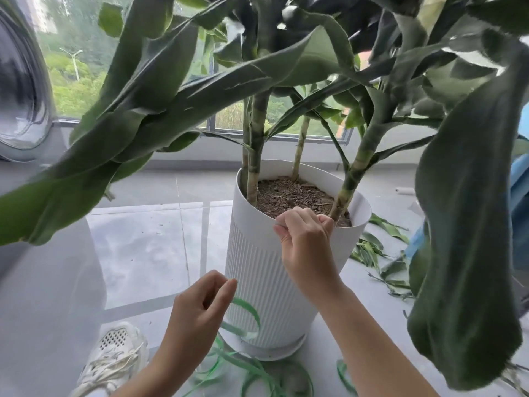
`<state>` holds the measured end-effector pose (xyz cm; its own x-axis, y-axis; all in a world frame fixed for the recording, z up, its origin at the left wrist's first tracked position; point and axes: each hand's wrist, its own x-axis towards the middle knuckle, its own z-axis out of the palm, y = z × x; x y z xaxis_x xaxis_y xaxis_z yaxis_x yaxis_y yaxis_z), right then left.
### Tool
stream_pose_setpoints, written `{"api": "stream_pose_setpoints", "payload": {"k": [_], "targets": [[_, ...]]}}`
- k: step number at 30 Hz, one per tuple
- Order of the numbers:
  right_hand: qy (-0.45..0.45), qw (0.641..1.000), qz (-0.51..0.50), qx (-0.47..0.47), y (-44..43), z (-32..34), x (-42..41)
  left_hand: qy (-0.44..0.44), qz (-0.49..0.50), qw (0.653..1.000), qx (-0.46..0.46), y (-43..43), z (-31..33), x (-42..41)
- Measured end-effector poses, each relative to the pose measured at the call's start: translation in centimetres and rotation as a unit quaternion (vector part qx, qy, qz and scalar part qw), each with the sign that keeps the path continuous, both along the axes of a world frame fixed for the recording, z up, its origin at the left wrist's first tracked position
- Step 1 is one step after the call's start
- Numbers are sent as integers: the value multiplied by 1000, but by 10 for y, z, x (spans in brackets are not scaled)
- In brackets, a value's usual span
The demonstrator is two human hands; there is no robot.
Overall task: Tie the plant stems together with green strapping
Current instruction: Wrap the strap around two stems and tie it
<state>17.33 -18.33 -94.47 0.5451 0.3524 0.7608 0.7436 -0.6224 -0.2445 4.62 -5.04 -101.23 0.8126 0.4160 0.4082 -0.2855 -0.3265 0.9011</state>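
Stems (254, 164) stand upright (rightmost leans).

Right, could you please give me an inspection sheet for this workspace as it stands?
Surface: glossy grey floor tiles, a few specks.
Job's things: plant stems stand apart in the white pot, no tie seen; green strapping in loose loops on the floor at its base.
Clutter: cut leaves on the floor right of the pot.
Grips: left hand curled, thumb to forefinger, above the strapping; right hand curled at the pot rim beside a stem; what either holds is unclear.
Cables: nothing seen.
Surroundings: window, washing machine, white shoe.
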Motion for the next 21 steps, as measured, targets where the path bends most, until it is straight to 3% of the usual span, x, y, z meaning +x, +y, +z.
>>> {"api": "stream_pose_setpoints", "payload": {"k": [8,12,17,21], "targets": [[5,999,50,-21,-22,4,-6,-14,-113,993,-23,-17,19,8],[9,997,67,-27,-29,5,-8,-44,-29,998,24,-5,39,20],[-34,984,91,149,-54,15,-15,-68,135,988,40,31,73,46],[95,929,35,355,-57,33,0,-82,127,988,-20,38,101,80]]}}
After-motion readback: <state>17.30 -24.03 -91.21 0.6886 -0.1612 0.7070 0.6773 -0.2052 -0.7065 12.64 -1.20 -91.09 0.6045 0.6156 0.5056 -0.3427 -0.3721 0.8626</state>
